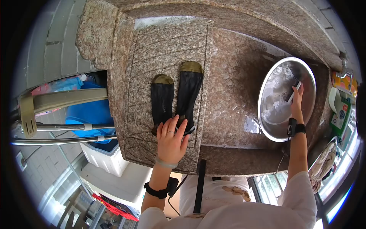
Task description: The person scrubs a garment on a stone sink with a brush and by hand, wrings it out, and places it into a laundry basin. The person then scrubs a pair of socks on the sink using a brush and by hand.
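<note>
Two black socks with olive-coloured toes, a left one (162,100) and a right one (189,87), lie side by side on the ridged stone washboard (152,45). My left hand (171,139) rests over their near ends, fingers stretched out and a little apart. Over at the right, my right hand (297,101) is closed around a pale-handled scrubbing brush (292,93), whose dark bristles show only in part. It holds the brush inside a round metal basin (287,137) containing water and suds.
The basin stands in a stone sink (232,84) with raised walls. A green packet (340,116) and an orange packet (345,84) sit beyond its right edge. Metal rails (72,127) and a blue bucket (85,110) are at the left of the washboard.
</note>
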Demonstrator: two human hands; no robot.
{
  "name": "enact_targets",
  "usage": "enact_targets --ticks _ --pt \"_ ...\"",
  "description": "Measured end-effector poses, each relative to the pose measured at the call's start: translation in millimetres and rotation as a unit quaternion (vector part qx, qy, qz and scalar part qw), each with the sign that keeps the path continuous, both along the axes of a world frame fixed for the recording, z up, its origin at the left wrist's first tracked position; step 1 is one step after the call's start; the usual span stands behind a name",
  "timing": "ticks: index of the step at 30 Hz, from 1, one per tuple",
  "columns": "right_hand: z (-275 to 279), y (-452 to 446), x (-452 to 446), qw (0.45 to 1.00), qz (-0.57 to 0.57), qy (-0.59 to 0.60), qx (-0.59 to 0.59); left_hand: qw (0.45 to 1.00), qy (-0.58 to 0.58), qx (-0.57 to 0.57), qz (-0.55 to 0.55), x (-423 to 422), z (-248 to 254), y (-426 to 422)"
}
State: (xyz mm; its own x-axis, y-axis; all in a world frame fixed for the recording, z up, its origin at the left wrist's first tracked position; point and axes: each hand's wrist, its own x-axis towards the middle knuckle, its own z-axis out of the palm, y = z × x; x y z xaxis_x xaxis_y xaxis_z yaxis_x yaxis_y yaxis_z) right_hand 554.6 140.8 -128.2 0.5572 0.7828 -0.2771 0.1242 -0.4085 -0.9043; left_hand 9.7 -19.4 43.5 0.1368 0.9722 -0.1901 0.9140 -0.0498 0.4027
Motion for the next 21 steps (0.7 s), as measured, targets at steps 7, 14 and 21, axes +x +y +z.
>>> enact_targets --ticks 7,14,21 --pt "-39.8 -18.6 -39.0 0.903 0.325 -0.278 0.047 0.999 0.024 -0.033 -0.003 -1.4 -3.8 -8.2" --pt "-26.1 -33.9 -54.3 0.914 0.239 -0.324 0.045 0.999 0.042 -0.01 -0.002 4.1 -2.6 -25.8" --pt "40.8 -23.2 -156.5 0.693 0.053 0.716 0.059 1.0 0.006 -0.008 0.001 -1.2 -10.1 -31.9"
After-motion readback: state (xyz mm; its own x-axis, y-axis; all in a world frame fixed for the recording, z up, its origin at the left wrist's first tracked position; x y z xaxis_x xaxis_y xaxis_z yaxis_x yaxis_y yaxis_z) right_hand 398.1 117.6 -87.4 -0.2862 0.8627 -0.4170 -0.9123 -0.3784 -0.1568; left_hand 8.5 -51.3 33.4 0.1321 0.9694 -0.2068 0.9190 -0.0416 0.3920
